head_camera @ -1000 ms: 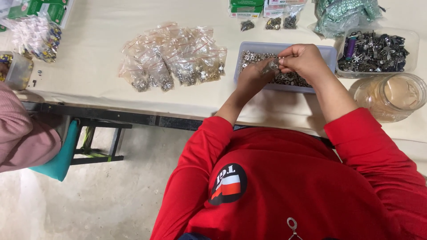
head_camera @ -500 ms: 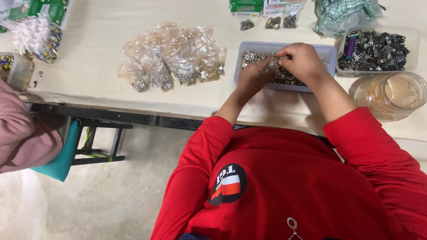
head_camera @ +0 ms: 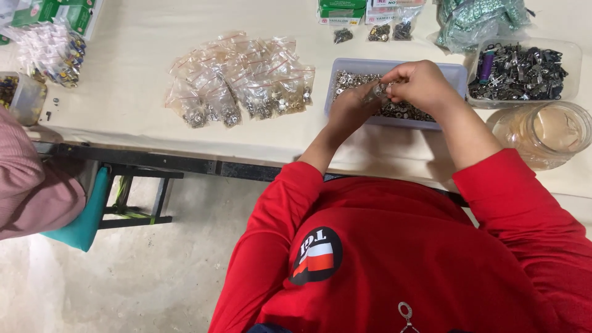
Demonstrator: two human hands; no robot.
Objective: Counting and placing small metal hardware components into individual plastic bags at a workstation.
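My left hand (head_camera: 351,105) and my right hand (head_camera: 422,83) meet over a shallow lavender tray (head_camera: 456,73) full of small silver metal parts. Together they pinch a small clear plastic bag (head_camera: 376,92) between the fingertips. My right hand's fingers curl over the bag's top edge, while the left holds it from below. Both red sleeves reach forward from my chest. What is inside the bag is too small to make out.
A heap of small clear bags of metal parts (head_camera: 240,80) lies left of the tray. A clear tub of dark metal clips (head_camera: 524,68) and a round clear jar (head_camera: 546,132) stand at right. Another person's pink sleeve (head_camera: 31,185) and a teal stool (head_camera: 83,216) are at left.
Both hands stay over the tray with only slight finger movement on the small bag. Nothing else has shifted.
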